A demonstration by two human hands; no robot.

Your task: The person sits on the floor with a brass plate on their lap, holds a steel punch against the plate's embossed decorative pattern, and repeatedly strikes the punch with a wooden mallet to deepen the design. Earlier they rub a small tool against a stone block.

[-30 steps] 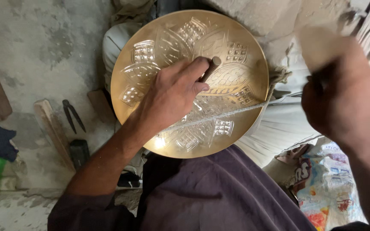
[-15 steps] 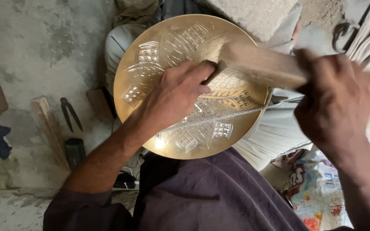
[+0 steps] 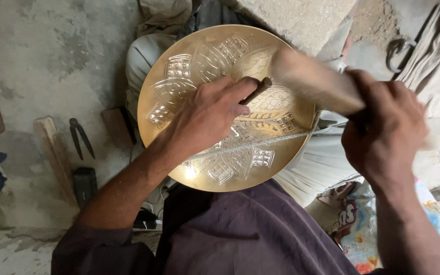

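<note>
Left hand [image 3: 207, 119] is palm-down on the brass plate [image 3: 179, 86], fingers curled and pinching a short dark punch [image 3: 256, 90], which lies at a slant with its tip on the plate's upper middle. Right hand [image 3: 383, 133] is raised at the right, fist closed around a wooden mallet [image 3: 314, 81]; the mallet head sits just beside the punch's free end, motion-blurred, so contact is not readable. The plate is round, shallow, polished gold-colour, chased with leaf shapes and cross-hatched squares; it sits tilted across the person's lap, against light trousers [image 3: 322, 158] and a dark purple garment [image 3: 240, 229]. A pale twisted cord [image 3: 271, 141] runs across the plate's lower half to its right rim. On the rough concrete floor [image 3: 52, 61] to the left: a pair of dark metal pincers [image 3: 81, 136], a wood strip [image 3: 54, 155], a small dark block [image 3: 85, 184]. Mallet handle is hidden in the fist; a printed plastic bag [image 3: 362, 229] at lower right is partly cut off by the forearm.
</note>
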